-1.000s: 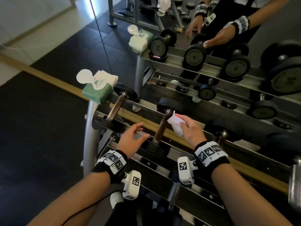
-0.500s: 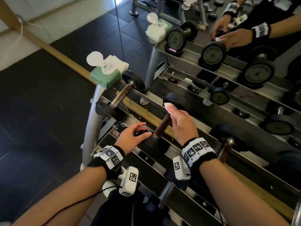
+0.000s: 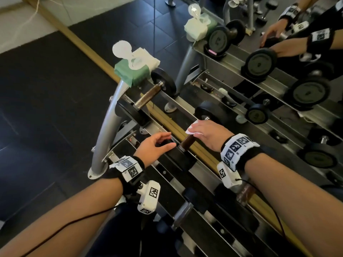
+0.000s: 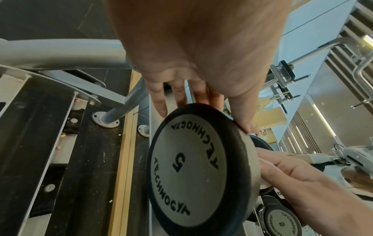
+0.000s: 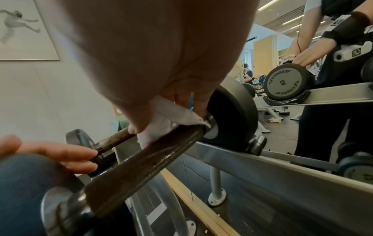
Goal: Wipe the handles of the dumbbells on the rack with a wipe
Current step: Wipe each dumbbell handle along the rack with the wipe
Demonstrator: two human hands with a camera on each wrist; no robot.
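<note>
A dumbbell with a brown handle (image 3: 186, 142) lies across the top rails of the rack (image 3: 206, 166). My right hand (image 3: 202, 130) curls round the far part of that handle with a white wipe (image 3: 192, 130) under its fingers. The right wrist view shows the wipe (image 5: 167, 121) wrapped over the handle (image 5: 149, 161) beside the far black head (image 5: 234, 121). My left hand (image 3: 163, 140) rests with straight fingers on the rim of the near head (image 4: 201, 167), marked 5. Its fingers (image 4: 157, 99) lie over the top edge.
A green wipe pack (image 3: 135, 70) with its lid up sits on the rack's left end. Beside it lies another dumbbell (image 3: 148, 96). A third brown handle (image 3: 246, 195) is to my right, and lower tiers hold more. A mirror (image 3: 259, 80) stands right behind the rack.
My right hand brought the wipe from beside the handle onto it and closed round it near the far head. My left hand stayed at the near head.
</note>
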